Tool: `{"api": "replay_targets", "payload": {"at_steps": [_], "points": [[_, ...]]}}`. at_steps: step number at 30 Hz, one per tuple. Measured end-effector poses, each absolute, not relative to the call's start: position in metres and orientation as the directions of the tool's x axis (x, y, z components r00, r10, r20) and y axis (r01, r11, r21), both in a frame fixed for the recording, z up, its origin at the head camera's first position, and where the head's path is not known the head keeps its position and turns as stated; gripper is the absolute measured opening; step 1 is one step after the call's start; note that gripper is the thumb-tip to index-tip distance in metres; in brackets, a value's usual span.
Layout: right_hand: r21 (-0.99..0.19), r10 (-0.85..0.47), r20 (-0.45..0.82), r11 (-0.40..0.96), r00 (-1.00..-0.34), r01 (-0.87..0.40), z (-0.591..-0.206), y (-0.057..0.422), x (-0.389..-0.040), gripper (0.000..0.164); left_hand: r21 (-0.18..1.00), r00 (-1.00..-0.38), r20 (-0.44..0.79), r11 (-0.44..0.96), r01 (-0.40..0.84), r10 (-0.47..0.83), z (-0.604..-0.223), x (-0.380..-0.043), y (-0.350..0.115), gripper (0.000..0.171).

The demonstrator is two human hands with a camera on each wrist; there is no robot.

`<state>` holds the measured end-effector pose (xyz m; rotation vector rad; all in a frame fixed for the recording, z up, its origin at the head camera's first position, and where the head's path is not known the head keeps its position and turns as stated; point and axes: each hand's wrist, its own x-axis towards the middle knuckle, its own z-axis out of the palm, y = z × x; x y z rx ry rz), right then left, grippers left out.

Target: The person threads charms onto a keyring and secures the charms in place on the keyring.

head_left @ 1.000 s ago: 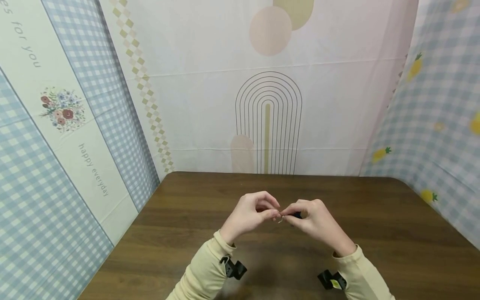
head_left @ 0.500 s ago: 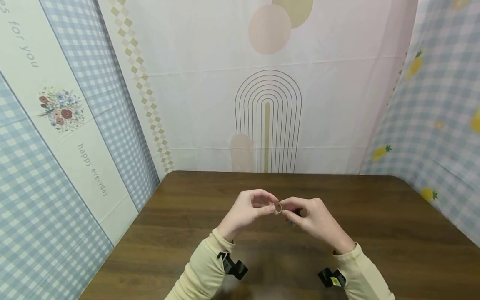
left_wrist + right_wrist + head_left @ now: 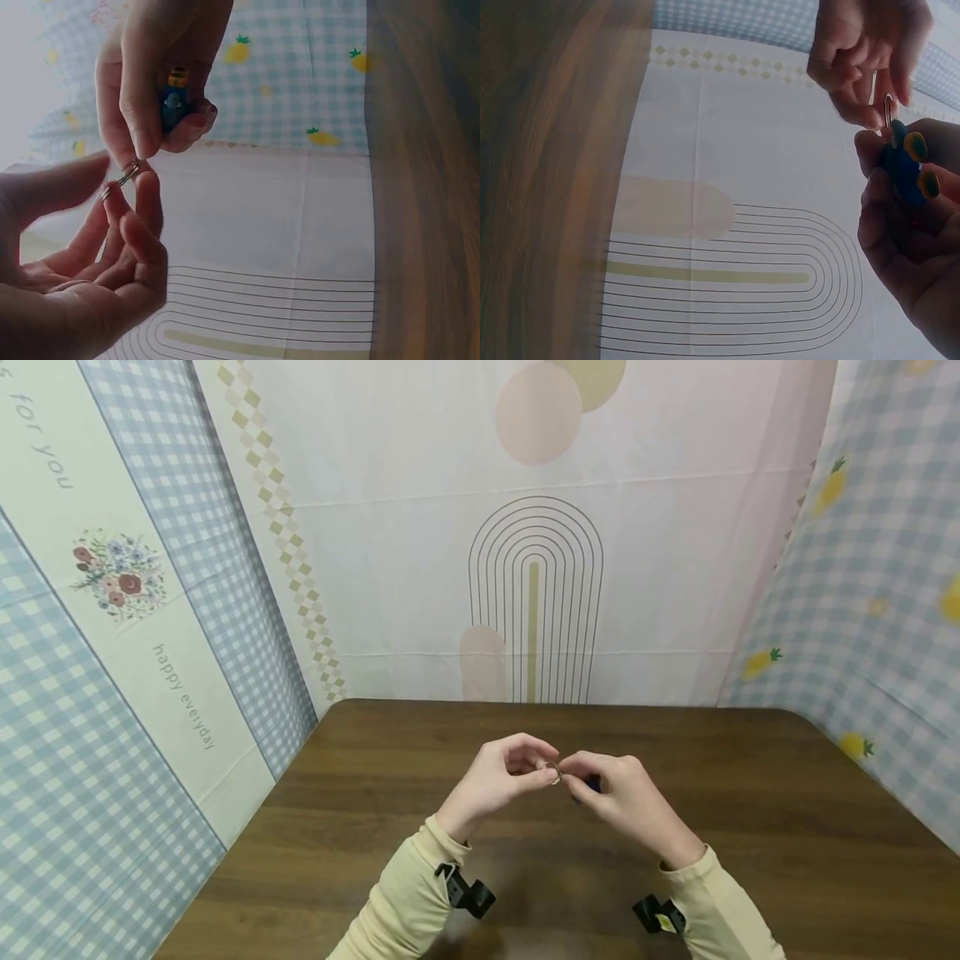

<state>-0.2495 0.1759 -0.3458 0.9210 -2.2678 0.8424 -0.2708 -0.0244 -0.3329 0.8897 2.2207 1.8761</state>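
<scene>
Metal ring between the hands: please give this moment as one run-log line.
left hand: pinches metal ring | right hand: holds blue toy, fingertips at ring | place: above wooden table

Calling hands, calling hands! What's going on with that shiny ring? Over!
Left grip on metal ring. Right grip around blue trinket, up against left. Nothing seen in the way.

From my remote station I record two inscriptions in the head view, both on the white band [image 3: 232,789] of the blue-checked cloth [image 3: 82,752] at left. Upper inscription [image 3: 43,443]: "for you", in thin grey letters, preceded by an "s" at the edge of view, where the line is cut off. Lower inscription [image 3: 182,697]: "happy everyday", in similar grey letters, slanting down below a printed bouquet [image 3: 120,578].
</scene>
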Motion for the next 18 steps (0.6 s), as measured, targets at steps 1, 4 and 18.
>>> {"api": "replay_targets", "payload": {"at_steps": [1,4,18], "points": [[-0.344,-0.402,0.676,0.568,-0.617,-0.747,-0.3459,0.176,-0.2494,0.019,0.931,-0.829,0.291,0.059,0.361,0.477,-0.3327,-0.2704,-0.0241,0.027],[-0.334,-0.399,0.687,0.569,-0.608,-0.751,-0.3463,0.1756,-0.2494,0.027,0.935,-0.847,0.303,0.037,0.353,0.436,-0.3334,-0.2706,-0.0227,0.028],[-0.259,-0.404,0.725,0.591,-0.558,-0.764,-0.3483,0.1736,-0.252,0.021,0.916,-0.86,0.335,0.08,0.393,0.386,-0.3371,-0.2743,-0.0189,0.016]]}}
